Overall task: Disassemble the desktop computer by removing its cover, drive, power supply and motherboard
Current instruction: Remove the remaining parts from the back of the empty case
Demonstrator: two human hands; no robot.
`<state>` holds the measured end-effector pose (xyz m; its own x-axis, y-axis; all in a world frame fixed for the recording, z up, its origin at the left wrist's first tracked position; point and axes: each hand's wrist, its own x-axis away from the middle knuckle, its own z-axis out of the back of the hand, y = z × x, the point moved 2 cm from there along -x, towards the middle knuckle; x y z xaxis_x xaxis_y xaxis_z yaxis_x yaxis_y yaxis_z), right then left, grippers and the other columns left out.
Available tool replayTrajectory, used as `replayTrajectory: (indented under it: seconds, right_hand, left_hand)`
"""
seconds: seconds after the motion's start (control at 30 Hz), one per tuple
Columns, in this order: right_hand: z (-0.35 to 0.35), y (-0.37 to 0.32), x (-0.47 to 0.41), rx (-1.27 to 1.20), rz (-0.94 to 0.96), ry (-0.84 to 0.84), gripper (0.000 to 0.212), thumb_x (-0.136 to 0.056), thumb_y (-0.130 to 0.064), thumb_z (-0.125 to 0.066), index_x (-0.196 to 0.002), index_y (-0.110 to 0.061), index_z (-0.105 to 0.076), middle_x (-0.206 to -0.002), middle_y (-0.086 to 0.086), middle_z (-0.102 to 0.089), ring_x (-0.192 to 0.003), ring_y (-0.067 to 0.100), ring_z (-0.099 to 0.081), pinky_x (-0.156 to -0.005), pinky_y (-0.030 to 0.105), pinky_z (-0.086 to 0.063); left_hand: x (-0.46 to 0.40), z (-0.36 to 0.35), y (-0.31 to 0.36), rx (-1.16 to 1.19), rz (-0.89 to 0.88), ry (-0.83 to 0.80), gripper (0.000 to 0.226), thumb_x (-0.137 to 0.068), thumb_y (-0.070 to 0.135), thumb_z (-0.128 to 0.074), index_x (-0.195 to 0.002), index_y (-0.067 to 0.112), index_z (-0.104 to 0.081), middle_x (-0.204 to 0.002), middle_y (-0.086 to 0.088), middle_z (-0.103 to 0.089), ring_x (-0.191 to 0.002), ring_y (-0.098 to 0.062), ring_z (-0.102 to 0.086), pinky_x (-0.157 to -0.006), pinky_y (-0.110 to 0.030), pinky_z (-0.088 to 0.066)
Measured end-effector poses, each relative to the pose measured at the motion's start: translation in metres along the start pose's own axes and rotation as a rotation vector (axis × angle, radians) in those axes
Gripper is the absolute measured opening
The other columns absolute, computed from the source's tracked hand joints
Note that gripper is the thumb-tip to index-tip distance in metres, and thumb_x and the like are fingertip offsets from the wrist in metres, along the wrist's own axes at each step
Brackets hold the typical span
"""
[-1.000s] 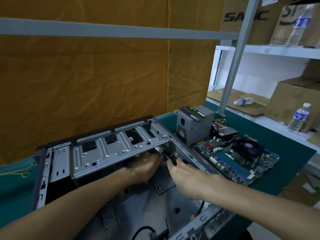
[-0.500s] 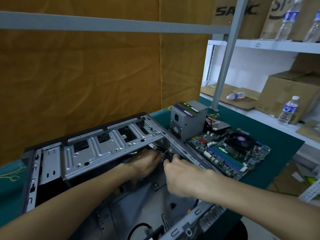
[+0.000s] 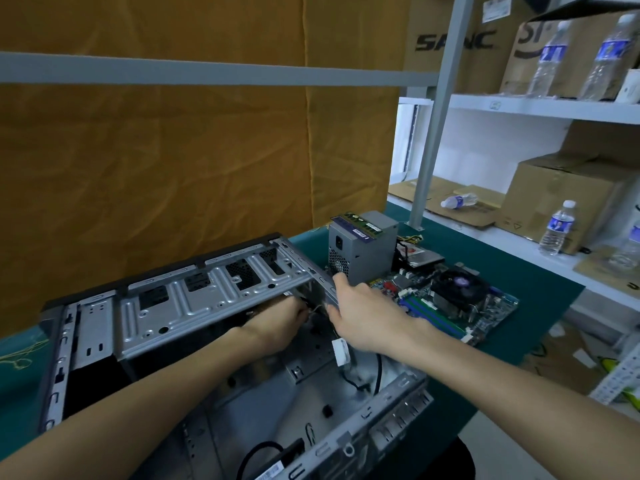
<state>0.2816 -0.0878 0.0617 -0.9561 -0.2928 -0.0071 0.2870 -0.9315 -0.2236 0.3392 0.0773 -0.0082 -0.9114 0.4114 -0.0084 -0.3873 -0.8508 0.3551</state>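
Observation:
The open grey computer case (image 3: 194,306) lies on the green table (image 3: 519,271). My left hand (image 3: 277,323) reaches under the case's metal drive bracket, fingers curled around thin wires there; its fingertips are partly hidden. My right hand (image 3: 360,313) rests against the case's far side rail, thumb up on the rail and fingers bent over it. A white connector (image 3: 341,351) on black cable hangs below my right wrist. The removed power supply (image 3: 363,251) stands beyond the case, with the motherboard (image 3: 446,303) and its black fan flat beside it.
A drive (image 3: 419,256) lies behind the motherboard. White shelves (image 3: 519,109) on the right hold cardboard boxes (image 3: 561,199) and water bottles (image 3: 557,226). An orange curtain (image 3: 173,168) hangs behind the table. A grey frame post (image 3: 433,133) stands at the table's far corner.
My right hand moved from the wires up onto the case's side rail. A white connector has come into sight below it. My left hand stays under the bracket.

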Motion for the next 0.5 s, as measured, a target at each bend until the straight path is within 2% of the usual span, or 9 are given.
replayTrajectory:
  seconds: [0.07, 0.13, 0.2, 0.23, 0.27, 0.33, 0.4, 0.47, 0.5]
  right_hand:
    - [-0.002, 0.001, -0.001, -0.018, 0.005, 0.026, 0.018, -0.104, -0.017, -0.046, -0.118, -0.010, -0.038, -0.082, 0.009, -0.056, -0.066, 0.028, -0.055, -0.047, 0.037, -0.034]
    - [-0.002, 0.004, -0.003, -0.048, 0.006, 0.014, 0.022, -0.099, -0.009, -0.049, -0.119, -0.011, -0.038, -0.079, 0.008, -0.057, -0.062, 0.024, -0.055, -0.044, 0.033, -0.033]
    - [-0.004, 0.006, -0.004, -0.071, 0.002, 0.011, 0.027, -0.095, -0.005, -0.051, -0.118, -0.012, -0.039, -0.076, 0.008, -0.056, -0.059, 0.023, -0.054, -0.042, 0.031, -0.031]
    - [-0.005, 0.007, -0.004, -0.078, -0.002, 0.011, 0.029, -0.093, -0.004, -0.052, -0.118, -0.013, -0.040, -0.076, 0.008, -0.056, -0.058, 0.023, -0.053, -0.041, 0.031, -0.031]
    - [-0.005, 0.008, -0.004, -0.091, -0.005, 0.015, 0.032, -0.092, -0.003, -0.053, -0.118, -0.015, -0.041, -0.075, 0.008, -0.057, -0.058, 0.023, -0.054, -0.041, 0.031, -0.031]
    - [-0.005, 0.010, -0.003, -0.148, -0.018, 0.030, 0.033, -0.091, -0.006, -0.053, -0.119, -0.021, -0.044, -0.077, 0.006, -0.060, -0.061, 0.024, -0.058, -0.043, 0.031, -0.035]
    - [-0.006, 0.015, 0.001, -0.188, -0.041, 0.021, 0.025, -0.094, -0.015, -0.053, -0.116, -0.024, -0.047, -0.081, 0.004, -0.062, -0.066, 0.023, -0.061, -0.048, 0.031, -0.039]
    - [-0.009, 0.019, 0.008, -0.116, -0.084, -0.008, 0.010, -0.096, -0.020, -0.052, -0.103, -0.019, -0.045, -0.081, 0.004, -0.059, -0.069, 0.022, -0.060, -0.048, 0.032, -0.037]
    - [-0.010, 0.020, 0.012, -0.078, -0.100, -0.011, 0.011, -0.095, -0.018, -0.052, -0.093, -0.018, -0.042, -0.080, 0.004, -0.057, -0.069, 0.020, -0.058, -0.047, 0.032, -0.035]
  left_hand:
    - [0.000, -0.002, 0.002, -0.015, 0.038, -0.009, 0.036, -0.107, 0.021, -0.044, -0.071, 0.025, -0.046, -0.069, 0.008, -0.049, -0.058, -0.006, -0.043, -0.048, -0.017, -0.033]
    - [0.006, 0.001, 0.003, -0.040, 0.060, -0.030, 0.033, -0.108, 0.026, -0.042, -0.075, 0.025, -0.049, -0.072, 0.007, -0.052, -0.061, -0.007, -0.048, -0.052, -0.018, -0.034]
    - [0.015, 0.009, 0.006, -0.096, 0.062, -0.064, 0.029, -0.108, 0.028, -0.040, -0.091, 0.015, -0.059, -0.085, -0.003, -0.064, -0.071, -0.019, -0.060, -0.065, -0.034, -0.050]
    - [0.021, 0.015, 0.009, -0.146, 0.055, -0.064, 0.029, -0.107, 0.028, -0.040, -0.098, 0.011, -0.062, -0.091, -0.008, -0.067, -0.077, -0.026, -0.064, -0.071, -0.042, -0.054]
    - [0.029, 0.020, 0.014, -0.204, 0.046, -0.047, 0.028, -0.105, 0.027, -0.042, -0.099, 0.009, -0.063, -0.094, -0.011, -0.068, -0.080, -0.030, -0.065, -0.072, -0.044, -0.056]
    - [0.044, 0.029, 0.023, -0.274, 0.015, 0.035, 0.024, -0.100, 0.023, -0.046, -0.087, 0.012, -0.062, -0.087, -0.010, -0.067, -0.076, -0.031, -0.065, -0.062, -0.039, -0.053]
    - [0.057, 0.037, 0.032, -0.271, -0.054, 0.161, 0.020, -0.096, 0.019, -0.048, -0.079, 0.017, -0.058, -0.082, -0.005, -0.064, -0.073, -0.029, -0.063, -0.055, -0.034, -0.047]
    - [0.064, 0.046, 0.034, -0.333, -0.152, 0.349, 0.011, -0.094, 0.018, -0.052, -0.096, 0.019, -0.063, -0.097, -0.002, -0.062, -0.086, -0.024, -0.060, -0.069, -0.035, -0.051]
    - [0.065, 0.050, 0.030, -0.400, -0.171, 0.433, 0.019, -0.093, 0.017, -0.055, -0.110, 0.018, -0.062, -0.108, -0.002, -0.060, -0.095, -0.024, -0.056, -0.080, -0.035, -0.050]
